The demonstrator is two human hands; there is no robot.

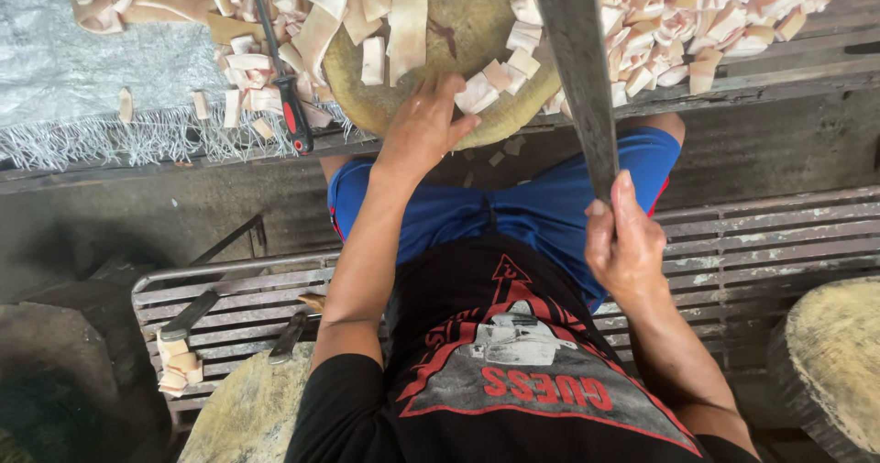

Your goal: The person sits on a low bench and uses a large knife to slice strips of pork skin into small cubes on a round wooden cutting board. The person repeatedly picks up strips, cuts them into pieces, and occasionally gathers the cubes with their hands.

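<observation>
Left hand (pixel 423 124) reaches forward, fingers spread flat on the near edge of the round wooden chopping block (pixel 458 50), touching cut meat pieces (pixel 500 73). Right hand (pixel 625 243) held closer to the body, fingers clamped around the handle of one long cleaver (pixel 577 69), blade pointing away over the block. One sharpening steel (pixel 280 69) lies left. Meat strips too many to count. Worn wooden table (pixel 779 73); slatted metal bench (pixel 733 243) below.
</observation>
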